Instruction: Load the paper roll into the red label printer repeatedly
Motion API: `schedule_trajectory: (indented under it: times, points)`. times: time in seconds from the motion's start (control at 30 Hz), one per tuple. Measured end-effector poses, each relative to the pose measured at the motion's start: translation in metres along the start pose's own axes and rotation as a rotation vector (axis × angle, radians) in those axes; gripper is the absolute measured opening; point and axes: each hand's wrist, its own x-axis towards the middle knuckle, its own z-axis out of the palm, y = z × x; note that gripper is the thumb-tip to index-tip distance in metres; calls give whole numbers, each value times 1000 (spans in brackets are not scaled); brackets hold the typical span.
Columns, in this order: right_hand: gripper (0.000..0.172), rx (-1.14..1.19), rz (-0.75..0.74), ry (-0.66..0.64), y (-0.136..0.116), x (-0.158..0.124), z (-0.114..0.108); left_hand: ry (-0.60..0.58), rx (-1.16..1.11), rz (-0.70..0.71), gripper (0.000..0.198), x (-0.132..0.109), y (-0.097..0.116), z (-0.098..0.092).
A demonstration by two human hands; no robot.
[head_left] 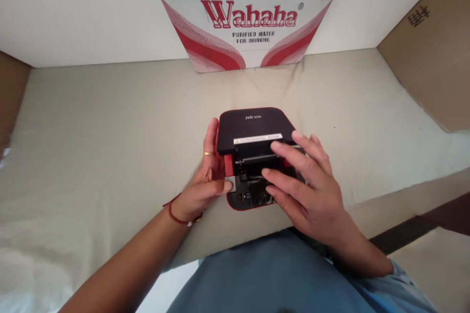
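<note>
A small black device with red trim (253, 129), like a compact printer, lies on the cloth-covered table (110, 132) near its front edge. Its lid is partly raised and the inner mechanism shows at the front. My left hand (205, 183) grips the device's left side, thumb pressed on the front left corner; a ring and a red string bracelet are on that hand. My right hand (306, 183) rests over the right front, fingers stretched across the opening and touching the lid's edge.
A white and red "Wahaha" cardboard box (249, 14) stands against the white wall behind the device. A brown cardboard panel (433, 54) leans at the right. Another brown edge shows at the far left.
</note>
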Motion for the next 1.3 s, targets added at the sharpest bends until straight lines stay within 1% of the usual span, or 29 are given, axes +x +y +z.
schedule_trajectory:
  times: [0.07,0.13,0.17,0.23,0.3,0.4,0.47,0.53,0.57,0.63,0.7,0.77,0.87,1.0,1.1,1.17,1.23,1.3]
  points:
    - [40,-17,-81,9,-1,-2,-1,-5,-31,-2,124,-1,-3,-1]
    - [36,10,-164,-13,0,-5,-2,-10,-88,-17,110,-2,-8,-2]
    - [33,37,-194,-29,0,-5,-3,-13,-117,-22,106,-3,-11,-3]
    - [26,99,-203,-50,2,-2,-7,-12,-185,-18,109,-4,-17,-2]
    - [22,125,-139,-41,5,6,-12,0,-290,-11,117,-4,-22,0]
    - [20,126,27,-46,15,30,-20,15,-474,-17,128,-3,-30,3]
    - [25,157,175,-127,22,50,-23,8,-544,-26,130,-2,-33,3]
    - [33,142,292,-221,27,70,-22,-8,-567,-21,127,-1,-36,3]
    - [34,82,322,-272,27,79,-20,-11,-572,-12,125,0,-37,2]
    - [35,-152,325,-388,22,93,-13,-14,-576,8,123,1,-39,2]
    - [39,-430,316,-525,13,103,-6,-13,-571,19,122,3,-41,2]
    - [40,-619,299,-643,2,110,-1,-18,-553,29,123,4,-43,3]
    - [39,-732,264,-752,-12,117,2,-16,-521,36,122,4,-45,2]
    - [34,-780,243,-846,-20,127,3,-19,-513,-11,122,3,-45,1]
    - [33,-748,245,-832,-15,127,4,-28,-523,-42,123,3,-42,0]
    - [35,-661,255,-766,-7,121,2,-24,-538,-45,122,4,-40,1]
    - [35,-479,243,-662,0,109,-8,-17,-556,-49,121,4,-39,2]
    - [32,-220,215,-557,6,92,-28,-8,-570,-49,118,5,-38,3]
